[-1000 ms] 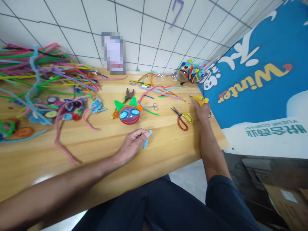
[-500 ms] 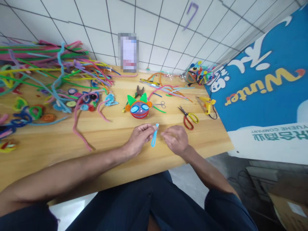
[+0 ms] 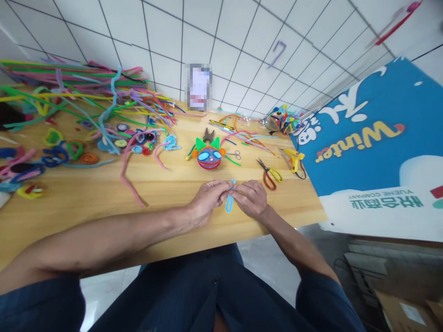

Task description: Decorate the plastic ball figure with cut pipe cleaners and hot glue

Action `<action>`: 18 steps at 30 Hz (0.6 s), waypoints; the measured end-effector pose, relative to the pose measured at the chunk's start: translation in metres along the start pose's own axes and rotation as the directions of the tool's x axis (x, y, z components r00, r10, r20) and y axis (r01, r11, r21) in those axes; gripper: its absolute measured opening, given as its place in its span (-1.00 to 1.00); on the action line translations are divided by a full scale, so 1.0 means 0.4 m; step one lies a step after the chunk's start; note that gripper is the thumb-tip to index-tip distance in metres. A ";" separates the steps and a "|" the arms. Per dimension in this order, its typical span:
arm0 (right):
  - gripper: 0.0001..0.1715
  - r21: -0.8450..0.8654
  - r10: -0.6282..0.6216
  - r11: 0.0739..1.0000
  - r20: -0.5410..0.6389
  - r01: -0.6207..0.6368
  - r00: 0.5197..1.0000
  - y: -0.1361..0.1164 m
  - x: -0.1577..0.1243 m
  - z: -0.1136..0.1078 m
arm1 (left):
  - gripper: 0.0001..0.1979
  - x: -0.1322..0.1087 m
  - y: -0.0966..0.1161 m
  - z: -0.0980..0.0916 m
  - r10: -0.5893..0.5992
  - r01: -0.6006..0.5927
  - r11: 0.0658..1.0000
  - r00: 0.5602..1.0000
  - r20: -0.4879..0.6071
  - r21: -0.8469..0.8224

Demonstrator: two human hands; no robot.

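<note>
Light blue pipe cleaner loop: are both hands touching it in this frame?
Touching. In the head view, the left hand and right hand both pinch the top of the light blue pipe cleaner loop between their fingertips.

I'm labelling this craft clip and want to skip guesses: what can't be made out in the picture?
Head view, the only one:
- How the fingertips grip the light blue pipe cleaner: left hand and right hand cover its top.
- Object against the wall: pixelated.
- Pipe cleaner pile: cut off by the left edge.
- Colourful figure at the far corner: too small.
</note>
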State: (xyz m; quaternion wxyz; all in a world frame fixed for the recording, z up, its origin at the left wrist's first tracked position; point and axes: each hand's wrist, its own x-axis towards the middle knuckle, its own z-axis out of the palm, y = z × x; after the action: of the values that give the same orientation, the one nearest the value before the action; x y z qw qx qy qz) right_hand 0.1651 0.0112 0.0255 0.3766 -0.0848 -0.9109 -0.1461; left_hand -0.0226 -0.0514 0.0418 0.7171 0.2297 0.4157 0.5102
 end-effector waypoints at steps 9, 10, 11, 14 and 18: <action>-0.78 -0.011 0.091 0.996 0.091 -0.091 0.992 0.021 -0.021 0.004 | -0.60 0.003 0.001 -0.005 0.055 -0.055 0.998 0.998 0.033 0.000; -0.76 -0.005 0.099 0.995 0.079 -0.099 0.992 0.022 -0.017 0.002 | -0.60 0.003 0.003 -0.005 0.060 -0.060 0.998 0.998 0.034 0.003; -0.75 0.005 0.109 0.994 0.062 -0.109 0.992 0.024 -0.011 0.001 | -0.59 0.003 0.005 -0.004 0.064 -0.065 0.998 0.997 0.036 0.005; -0.73 0.065 0.179 0.982 0.004 -0.178 0.984 0.027 0.013 -0.003 | -0.63 -0.001 0.014 0.001 0.068 -0.068 0.998 0.997 0.045 0.006; -0.80 0.207 0.392 0.905 -0.072 -0.371 0.917 0.039 0.056 0.005 | -0.63 -0.006 0.018 0.001 0.088 -0.091 0.994 0.995 0.056 0.056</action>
State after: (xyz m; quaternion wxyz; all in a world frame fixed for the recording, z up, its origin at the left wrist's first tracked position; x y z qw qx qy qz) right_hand 0.1520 0.0276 0.0432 0.4545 -0.2169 -0.8638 0.0131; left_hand -0.0265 -0.0510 0.0485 0.6972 0.2827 0.4006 0.5230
